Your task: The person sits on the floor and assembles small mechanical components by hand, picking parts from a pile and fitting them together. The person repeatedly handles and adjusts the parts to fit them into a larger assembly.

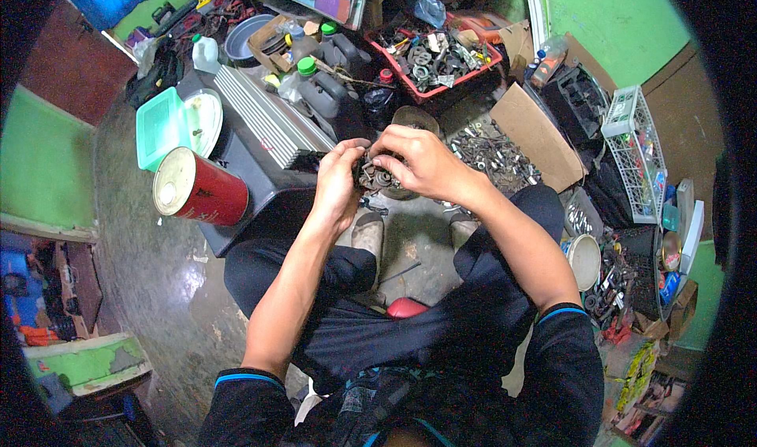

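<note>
My left hand [339, 180] is closed, its fingers bent and its fingertips beside a heap of small dark metal parts [380, 180]. My right hand [422, 163] reaches over the same heap from the right, thumb and fingers drawn together in a pinch. Whatever lies between the fingertips of either hand is too small and too hidden to name. The parts look like nuts, bolts and washers. Just behind my right hand shows a round, dull container [415, 118], partly covered by the hand.
Loose bolts [497, 154] spread right of my hands, beside a cardboard flap [538, 135]. Beyond stands a red crate [430, 94] of mixed parts. On the left, a dark bench [272, 191] bears a red can [206, 188], a green tub [162, 124] and dark jugs [330, 96].
</note>
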`<act>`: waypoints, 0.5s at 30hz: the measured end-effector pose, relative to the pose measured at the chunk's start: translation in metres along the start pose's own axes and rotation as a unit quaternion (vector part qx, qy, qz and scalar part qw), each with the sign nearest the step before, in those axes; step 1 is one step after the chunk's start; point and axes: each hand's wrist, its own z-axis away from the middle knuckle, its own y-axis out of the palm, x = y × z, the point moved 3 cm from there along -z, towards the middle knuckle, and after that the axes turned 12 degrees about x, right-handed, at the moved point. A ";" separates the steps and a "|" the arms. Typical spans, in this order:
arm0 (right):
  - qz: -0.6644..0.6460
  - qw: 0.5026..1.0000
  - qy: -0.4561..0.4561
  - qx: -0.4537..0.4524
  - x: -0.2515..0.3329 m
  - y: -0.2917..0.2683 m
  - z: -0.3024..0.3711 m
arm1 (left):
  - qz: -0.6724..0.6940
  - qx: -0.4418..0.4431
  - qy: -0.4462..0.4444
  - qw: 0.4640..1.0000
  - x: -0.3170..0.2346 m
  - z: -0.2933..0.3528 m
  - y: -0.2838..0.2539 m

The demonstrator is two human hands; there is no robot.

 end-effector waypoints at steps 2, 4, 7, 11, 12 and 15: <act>-0.015 0.999 0.000 -0.033 -0.001 -0.003 0.000 | -0.011 0.004 0.024 1.000 0.001 -0.001 -0.001; -0.026 0.998 0.003 -0.053 -0.002 -0.008 -0.001 | -0.009 0.007 0.032 0.999 0.001 -0.001 -0.001; -0.085 0.993 0.072 -0.043 -0.001 -0.013 0.000 | 0.016 0.008 0.017 1.000 -0.001 0.000 -0.003; -0.117 0.988 0.076 -0.067 0.002 -0.016 -0.001 | 0.026 0.012 0.016 0.999 0.003 -0.005 -0.011; -0.121 0.987 0.082 -0.068 0.002 -0.016 -0.001 | 0.021 0.013 0.020 0.999 0.004 -0.005 -0.012; -0.128 0.985 0.090 -0.073 0.001 -0.018 -0.001 | 0.022 0.033 0.019 0.999 -0.002 -0.001 -0.002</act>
